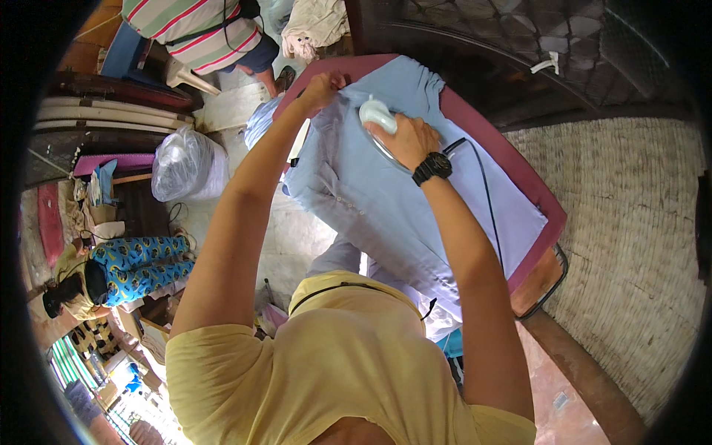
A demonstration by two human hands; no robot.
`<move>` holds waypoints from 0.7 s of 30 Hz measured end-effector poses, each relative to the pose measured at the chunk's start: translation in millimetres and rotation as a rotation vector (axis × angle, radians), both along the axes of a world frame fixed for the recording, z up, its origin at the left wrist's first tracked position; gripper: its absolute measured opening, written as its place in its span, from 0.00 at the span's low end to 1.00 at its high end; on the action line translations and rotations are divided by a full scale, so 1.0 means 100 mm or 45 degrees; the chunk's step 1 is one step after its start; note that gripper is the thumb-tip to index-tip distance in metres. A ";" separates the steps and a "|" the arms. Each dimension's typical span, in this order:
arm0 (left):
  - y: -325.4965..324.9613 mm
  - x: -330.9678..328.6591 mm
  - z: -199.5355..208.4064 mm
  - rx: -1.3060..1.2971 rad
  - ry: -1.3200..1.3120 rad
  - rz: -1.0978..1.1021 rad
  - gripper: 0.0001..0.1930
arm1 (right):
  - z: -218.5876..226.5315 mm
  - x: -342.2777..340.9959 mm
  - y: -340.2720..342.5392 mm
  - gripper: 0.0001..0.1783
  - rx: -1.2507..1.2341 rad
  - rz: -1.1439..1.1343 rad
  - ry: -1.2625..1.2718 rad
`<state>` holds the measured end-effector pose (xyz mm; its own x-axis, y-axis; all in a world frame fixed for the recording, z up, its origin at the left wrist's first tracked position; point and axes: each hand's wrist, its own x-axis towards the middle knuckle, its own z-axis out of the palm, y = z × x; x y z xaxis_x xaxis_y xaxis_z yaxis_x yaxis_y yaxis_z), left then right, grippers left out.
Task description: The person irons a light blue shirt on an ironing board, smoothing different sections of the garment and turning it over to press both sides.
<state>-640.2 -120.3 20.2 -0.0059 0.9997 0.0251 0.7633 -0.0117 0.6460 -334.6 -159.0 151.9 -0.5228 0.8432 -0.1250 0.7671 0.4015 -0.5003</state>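
Note:
A light blue garment (400,211), with small buttons along one strip, is spread over a maroon-covered ironing board (545,199). My right hand (412,141) is wrapped round the handle of a pale clothes iron (377,115), which rests on the cloth near the board's far end. From the iron a black cord (488,196) runs over the garment toward the board's right side. At the far left edge of the board my left hand (322,92) has its fingers closed on the garment's edge. Part of the cloth bunches in creases beside that hand.
Someone in a striped shirt (196,33) is beyond the board at the far left. A person in blue patterned trousers (141,267) is at the left. A clear plastic bag (185,167) stands on the floor. A woven mat surface (615,215) lies to the right, a dark metal gate (534,44) beyond.

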 end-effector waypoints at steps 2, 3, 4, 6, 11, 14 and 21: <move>-0.09 0.06 0.09 0.333 0.063 0.144 0.16 | 0.03 -0.19 0.04 0.44 -0.075 -0.207 0.003; -0.18 0.09 0.13 0.300 0.110 0.270 0.17 | -0.02 -0.24 0.06 0.44 -0.079 -0.196 0.018; -0.32 0.14 0.19 0.265 0.162 0.400 0.19 | -0.02 -0.27 0.08 0.44 -0.096 -0.177 0.027; -0.67 0.25 0.22 0.089 0.211 0.600 0.23 | 0.00 -0.32 0.09 0.45 -0.132 -0.128 0.043; -1.22 0.66 -0.07 0.037 -0.073 0.839 0.30 | -0.06 -0.40 0.09 0.43 -0.087 -0.133 0.030; -1.20 0.83 0.13 0.001 -0.376 1.071 0.26 | -0.08 -0.46 0.10 0.41 -0.105 -0.209 0.038; -1.25 0.76 -0.22 0.283 -0.750 1.210 0.15 | -0.11 -0.58 0.11 0.39 -0.102 -0.089 0.047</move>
